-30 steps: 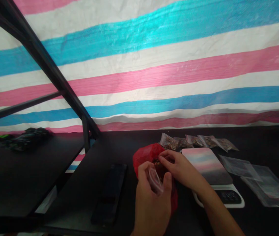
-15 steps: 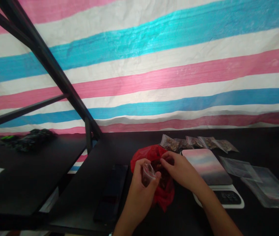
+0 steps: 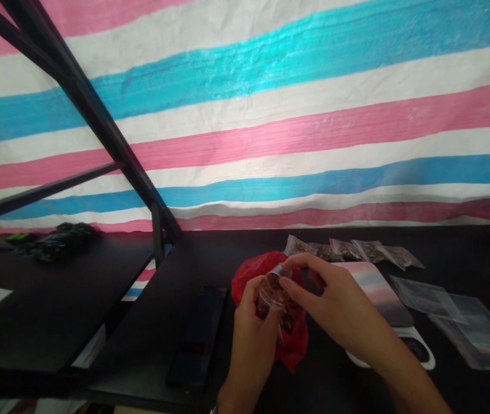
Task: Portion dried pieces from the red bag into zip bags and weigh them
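A: How should this filling step be handled?

B: I'd keep the small clear pouch [image 3: 271, 293] directly over the red plastic bag [image 3: 266, 270], mouth held open, so any dropped pieces fall back into the bag rather than onto the desk [image 3: 210, 253].

A: What is the left hand [image 3: 251, 339] doing?

B: It is curled narrowly around the pouch, thumb and fingers pinching its sides.

A: And the right hand [image 3: 335, 305]?

B: Its fingertips are nearly closed at the pouch's mouth; whether they pinch dark pieces or only the rim, I cannot tell.

A: Where is the pouch?

B: Between both hands, just above the red bag, left of the scale [image 3: 400, 339].
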`<state>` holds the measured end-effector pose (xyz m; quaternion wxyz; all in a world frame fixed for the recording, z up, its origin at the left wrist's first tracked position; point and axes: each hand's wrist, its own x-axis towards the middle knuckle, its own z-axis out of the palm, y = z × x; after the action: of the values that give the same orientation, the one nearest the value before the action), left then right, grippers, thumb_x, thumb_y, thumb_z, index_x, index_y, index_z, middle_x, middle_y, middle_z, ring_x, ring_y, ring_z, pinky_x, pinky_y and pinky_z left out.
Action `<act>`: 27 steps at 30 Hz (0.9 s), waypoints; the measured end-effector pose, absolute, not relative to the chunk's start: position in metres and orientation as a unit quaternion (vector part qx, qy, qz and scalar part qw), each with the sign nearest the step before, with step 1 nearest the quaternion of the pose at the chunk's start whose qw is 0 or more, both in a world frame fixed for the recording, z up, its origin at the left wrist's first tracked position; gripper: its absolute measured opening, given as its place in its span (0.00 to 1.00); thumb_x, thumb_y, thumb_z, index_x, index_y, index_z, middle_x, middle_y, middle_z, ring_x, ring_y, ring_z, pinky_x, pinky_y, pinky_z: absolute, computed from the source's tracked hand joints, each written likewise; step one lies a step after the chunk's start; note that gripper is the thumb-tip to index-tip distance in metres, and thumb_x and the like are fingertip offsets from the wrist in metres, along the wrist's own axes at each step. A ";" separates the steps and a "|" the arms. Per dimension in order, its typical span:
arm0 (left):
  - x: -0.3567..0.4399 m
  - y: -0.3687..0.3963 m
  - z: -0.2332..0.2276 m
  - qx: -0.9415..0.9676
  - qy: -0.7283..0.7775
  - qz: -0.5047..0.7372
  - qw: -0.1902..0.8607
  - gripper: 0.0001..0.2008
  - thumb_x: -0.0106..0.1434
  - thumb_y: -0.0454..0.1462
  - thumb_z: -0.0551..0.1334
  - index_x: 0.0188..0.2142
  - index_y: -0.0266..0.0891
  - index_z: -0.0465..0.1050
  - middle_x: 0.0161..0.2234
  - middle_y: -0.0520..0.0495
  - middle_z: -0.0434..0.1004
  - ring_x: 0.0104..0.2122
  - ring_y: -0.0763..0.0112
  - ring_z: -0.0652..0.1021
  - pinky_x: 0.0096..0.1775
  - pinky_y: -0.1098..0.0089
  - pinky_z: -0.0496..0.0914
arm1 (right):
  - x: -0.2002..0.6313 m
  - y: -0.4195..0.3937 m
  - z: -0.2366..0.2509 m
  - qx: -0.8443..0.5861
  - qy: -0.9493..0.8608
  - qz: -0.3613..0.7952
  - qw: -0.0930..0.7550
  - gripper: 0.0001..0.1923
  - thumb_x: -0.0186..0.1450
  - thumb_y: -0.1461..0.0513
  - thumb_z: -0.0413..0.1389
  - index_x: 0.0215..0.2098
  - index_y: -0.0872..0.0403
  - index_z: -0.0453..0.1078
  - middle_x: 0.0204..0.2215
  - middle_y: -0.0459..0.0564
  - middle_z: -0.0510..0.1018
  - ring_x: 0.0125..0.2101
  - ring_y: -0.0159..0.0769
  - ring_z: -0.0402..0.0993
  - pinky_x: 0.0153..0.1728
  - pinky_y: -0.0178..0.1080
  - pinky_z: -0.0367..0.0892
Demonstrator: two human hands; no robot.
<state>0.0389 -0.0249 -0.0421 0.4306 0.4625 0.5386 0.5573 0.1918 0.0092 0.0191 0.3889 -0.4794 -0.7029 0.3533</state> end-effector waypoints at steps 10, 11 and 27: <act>0.041 -0.024 -0.050 0.469 0.536 0.559 0.424 0.14 0.66 0.36 0.64 0.52 0.42 0.74 0.42 0.48 0.82 0.36 0.67 0.80 0.40 0.68 0.74 | 0.182 0.004 0.018 -0.430 -0.781 0.242 0.383 0.15 0.65 0.71 0.66 0.45 0.46 0.77 0.46 0.43 0.85 0.49 0.42 0.80 0.55 0.48 0.70; 0.041 -0.024 -0.049 0.470 0.534 0.562 0.422 0.15 0.66 0.36 0.64 0.52 0.43 0.74 0.44 0.48 0.81 0.37 0.66 0.81 0.41 0.67 0.74 | 0.183 0.003 0.018 -0.426 -0.781 0.242 0.387 0.15 0.65 0.71 0.65 0.45 0.45 0.77 0.46 0.43 0.85 0.49 0.41 0.80 0.55 0.47 0.70; 0.030 -0.034 -0.042 0.464 0.520 0.648 0.306 0.18 0.72 0.48 0.65 0.55 0.46 0.64 0.41 0.50 0.76 0.39 0.68 0.80 0.43 0.69 0.75 | 0.190 0.010 0.007 -0.509 -0.785 0.263 0.234 0.09 0.69 0.66 0.61 0.45 0.49 0.79 0.43 0.49 0.85 0.42 0.43 0.81 0.43 0.42 0.70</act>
<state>0.0302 -0.0342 -0.0418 0.3058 0.4638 0.5205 0.6485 0.1903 0.0101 0.0067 0.2344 -0.5090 -0.7853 0.2633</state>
